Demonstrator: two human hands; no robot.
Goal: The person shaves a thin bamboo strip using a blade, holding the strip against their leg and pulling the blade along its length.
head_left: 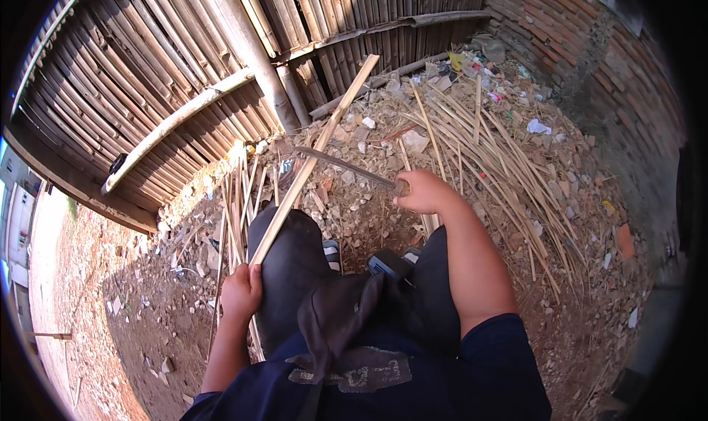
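Observation:
My left hand (241, 292) is closed around the lower end of a long, pale bamboo strip (324, 137), which slants up and away to the right across my left thigh. In my right hand (426, 192) is the handle end of a long, dark-bladed knife (346, 168). Its blade points left, and its far part meets or crosses the strip about midway; I cannot tell whether it cuts into it. The knife's handle is mostly hidden by my fingers.
Many thin bamboo strips (509, 170) lie piled on the rubble-strewn ground at the right. More strips (234, 214) stand beside my left leg. A bamboo wall (169, 60) with round poles (251, 45) rises ahead; a brick wall (560, 30) stands at far right.

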